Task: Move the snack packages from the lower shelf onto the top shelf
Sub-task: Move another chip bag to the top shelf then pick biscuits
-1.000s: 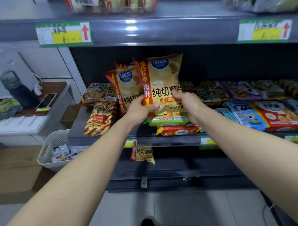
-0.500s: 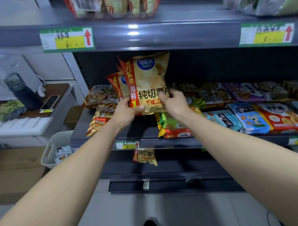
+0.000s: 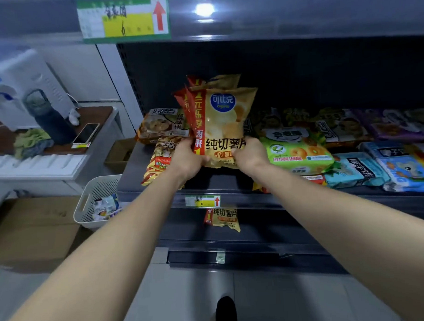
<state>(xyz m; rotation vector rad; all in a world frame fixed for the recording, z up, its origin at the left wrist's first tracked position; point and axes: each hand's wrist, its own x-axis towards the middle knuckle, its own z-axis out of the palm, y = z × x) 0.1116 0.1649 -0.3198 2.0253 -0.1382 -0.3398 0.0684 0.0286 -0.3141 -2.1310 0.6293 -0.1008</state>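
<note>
Squarely ahead stands a dark shelving unit point(image 3: 311, 70). Its top shelf point(image 3: 285, 21) shows only as a grey front edge across the top of the view, carrying a green and yellow price label point(image 3: 124, 19) with a red arrow. The lower shelf point(image 3: 226, 184) is lined with snack packs. To the left sit a cardboard box point(image 3: 33, 236) on the floor, a white water dispenser point(image 3: 18, 85), a side table point(image 3: 98, 114) and a white slotted basket point(image 3: 94, 198) with small wrappers in it.

Both bare arms reach forward to a bunch of yellow chip bags point(image 3: 225, 121) (at least three, fanned one behind another). The bunch is held upright just above the front of the lower shelf, well below the top shelf. The left hand point(image 3: 188, 161) grips its lower left corner, fingers curled round the red stripe. The right hand point(image 3: 250, 156) grips the lower right corner, thumb over the front.

Just right of the bunch lies a green biscuit pack point(image 3: 297, 150), and beyond it blue packs point(image 3: 403, 173). Left of it lie a cookie pack point(image 3: 161, 126) and a striped snack bag point(image 3: 157, 164). One more chip bag point(image 3: 222, 218) hangs out of the level below. On the side table stand a dark bottle point(image 3: 48, 118) and a phone point(image 3: 86, 133).
</note>
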